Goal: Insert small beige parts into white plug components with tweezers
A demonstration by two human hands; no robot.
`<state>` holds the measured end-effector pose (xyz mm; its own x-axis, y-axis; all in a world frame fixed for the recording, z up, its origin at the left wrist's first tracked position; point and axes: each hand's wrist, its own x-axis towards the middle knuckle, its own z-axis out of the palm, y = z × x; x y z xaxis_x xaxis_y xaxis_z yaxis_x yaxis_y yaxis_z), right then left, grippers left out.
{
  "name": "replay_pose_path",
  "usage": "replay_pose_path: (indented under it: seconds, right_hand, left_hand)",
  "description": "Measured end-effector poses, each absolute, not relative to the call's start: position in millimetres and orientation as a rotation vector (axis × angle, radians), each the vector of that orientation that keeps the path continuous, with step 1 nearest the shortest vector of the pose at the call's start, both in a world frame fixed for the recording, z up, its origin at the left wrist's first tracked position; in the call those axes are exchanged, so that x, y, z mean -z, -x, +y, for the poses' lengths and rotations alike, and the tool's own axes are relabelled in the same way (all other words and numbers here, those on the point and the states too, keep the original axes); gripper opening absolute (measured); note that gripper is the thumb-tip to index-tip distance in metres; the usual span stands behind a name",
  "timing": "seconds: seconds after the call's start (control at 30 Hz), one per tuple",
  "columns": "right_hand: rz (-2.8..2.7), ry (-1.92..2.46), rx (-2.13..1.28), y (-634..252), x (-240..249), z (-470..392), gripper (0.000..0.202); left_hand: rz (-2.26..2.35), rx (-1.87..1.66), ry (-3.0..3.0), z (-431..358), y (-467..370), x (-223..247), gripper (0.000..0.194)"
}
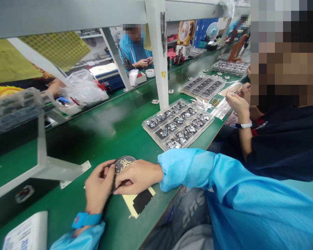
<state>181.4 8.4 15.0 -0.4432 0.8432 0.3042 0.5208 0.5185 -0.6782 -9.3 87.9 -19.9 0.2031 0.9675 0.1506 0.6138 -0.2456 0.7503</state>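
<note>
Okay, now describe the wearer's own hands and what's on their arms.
Both the left hand and right hand are bare, with no gloves. The left wrist has a blue band with a small reddish mark, above a light blue sleeve. The right sleeve is the same shiny light blue, loose and wrinkled, gathered at the cuff.

I count two fans (186, 32), one round black dish (127, 159), one bottom-left white box (28, 232) and at least three clear trays (178, 124).
</note>
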Motion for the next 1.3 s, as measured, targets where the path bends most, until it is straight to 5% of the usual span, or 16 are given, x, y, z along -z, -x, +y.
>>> replay_pose_path:
  seconds: [1.3]
  right_hand:
    - [-2.086,1.072,-0.643,-183.9,-8.0,15.0,0.028]
  left_hand:
    - [1.430,-0.851,-1.942,88.3,7.5,17.8,0.046]
